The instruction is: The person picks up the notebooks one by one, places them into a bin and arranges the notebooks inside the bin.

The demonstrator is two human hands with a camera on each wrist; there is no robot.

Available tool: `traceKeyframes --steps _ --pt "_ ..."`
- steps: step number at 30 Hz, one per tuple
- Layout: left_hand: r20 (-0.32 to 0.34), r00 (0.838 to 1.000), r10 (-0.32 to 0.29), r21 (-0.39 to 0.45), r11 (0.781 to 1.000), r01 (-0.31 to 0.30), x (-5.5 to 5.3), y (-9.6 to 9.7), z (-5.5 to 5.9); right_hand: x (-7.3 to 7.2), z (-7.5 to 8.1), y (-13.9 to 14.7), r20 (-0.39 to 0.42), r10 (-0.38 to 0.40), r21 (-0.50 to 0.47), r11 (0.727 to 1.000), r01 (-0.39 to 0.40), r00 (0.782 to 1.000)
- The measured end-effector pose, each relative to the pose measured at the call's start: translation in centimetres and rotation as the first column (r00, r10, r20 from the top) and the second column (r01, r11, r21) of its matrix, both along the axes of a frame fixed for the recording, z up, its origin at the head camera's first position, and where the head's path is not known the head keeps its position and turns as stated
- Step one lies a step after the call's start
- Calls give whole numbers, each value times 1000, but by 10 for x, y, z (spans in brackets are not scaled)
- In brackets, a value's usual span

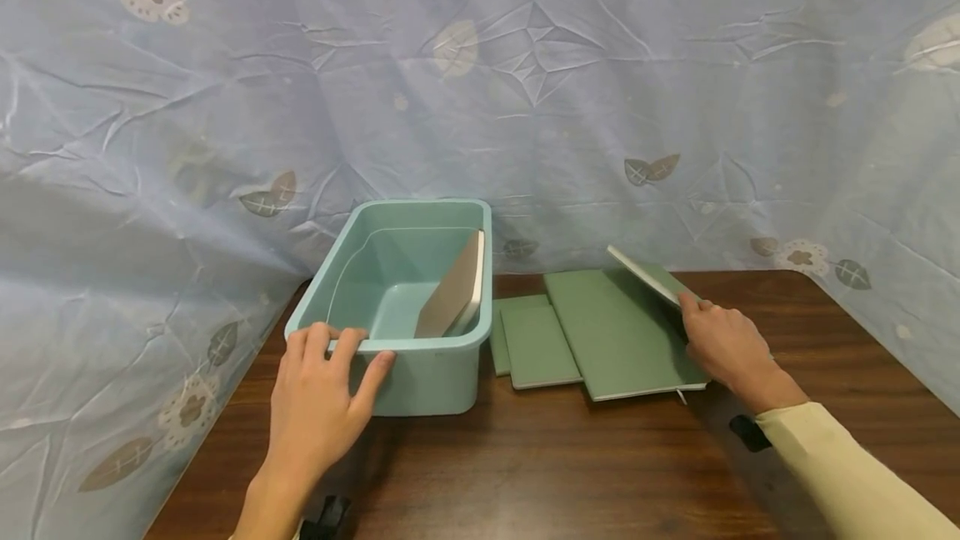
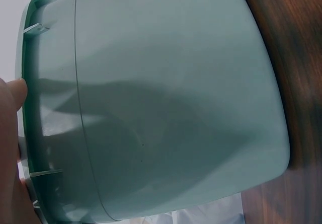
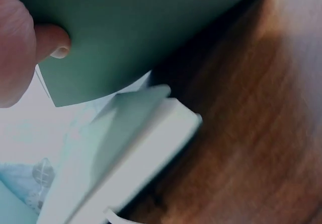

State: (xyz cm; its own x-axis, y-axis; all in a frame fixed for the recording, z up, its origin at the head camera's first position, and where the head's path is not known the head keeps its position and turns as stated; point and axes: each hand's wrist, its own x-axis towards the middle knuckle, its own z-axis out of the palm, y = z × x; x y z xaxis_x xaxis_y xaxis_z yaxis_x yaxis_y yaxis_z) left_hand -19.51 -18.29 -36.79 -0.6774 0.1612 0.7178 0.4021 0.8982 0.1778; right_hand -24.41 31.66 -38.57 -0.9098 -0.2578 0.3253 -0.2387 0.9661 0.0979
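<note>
My left hand (image 1: pixel 315 398) grips the near rim of a light teal plastic bin (image 1: pixel 427 382), fingers over the edge; in the left wrist view its thumb lies at the rim beside the bin's outer wall (image 2: pixel 176 108). Inside the bin, a notebook with a grey-brown cover (image 1: pixel 450 294) leans on the right wall. On the right, my right hand (image 1: pixel 723 344) pinches a tilted notebook (image 1: pixel 641 273) by its edge. The right wrist view shows the thumb against its green cover (image 3: pixel 110 43). Below lies a large green notebook (image 1: pixel 615 332), its white page edges (image 3: pixel 156 148) showing.
Two smaller green notebooks, one in front (image 1: pixel 542 348) partly over the other (image 1: pixel 499 348), lie between bin and large notebook. A ribbon (image 1: pixel 681 397) pokes out near the large one. A floral cloth (image 1: pixel 525 107) hangs behind the dark wooden table (image 1: pixel 562 465).
</note>
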Motion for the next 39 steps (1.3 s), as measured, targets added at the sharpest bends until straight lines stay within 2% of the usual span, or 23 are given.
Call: traceKeyframes --steps 4,17,24,30,39 --pt "-14 1000 -3 -2 1000 3 0 0 0 0 7 3 -41 8 -3 1000 -9 999" --pt "-6 1000 1 1 1000 -1 1 0 1 1 37 0 -88 40 -2 999 -41 995" --pt "0 1000 2 3 1000 -2 1 0 1 3 51 -2 -164 58 15 998 -57 985" --pt "3 1000 0 5 1000 0 1 1 1 5 62 -5 -183 61 16 998 -59 981" --pt "-3 1000 1 11 1000 -1 2 2 1 5 79 -14 -263 124 23 992 -123 957"
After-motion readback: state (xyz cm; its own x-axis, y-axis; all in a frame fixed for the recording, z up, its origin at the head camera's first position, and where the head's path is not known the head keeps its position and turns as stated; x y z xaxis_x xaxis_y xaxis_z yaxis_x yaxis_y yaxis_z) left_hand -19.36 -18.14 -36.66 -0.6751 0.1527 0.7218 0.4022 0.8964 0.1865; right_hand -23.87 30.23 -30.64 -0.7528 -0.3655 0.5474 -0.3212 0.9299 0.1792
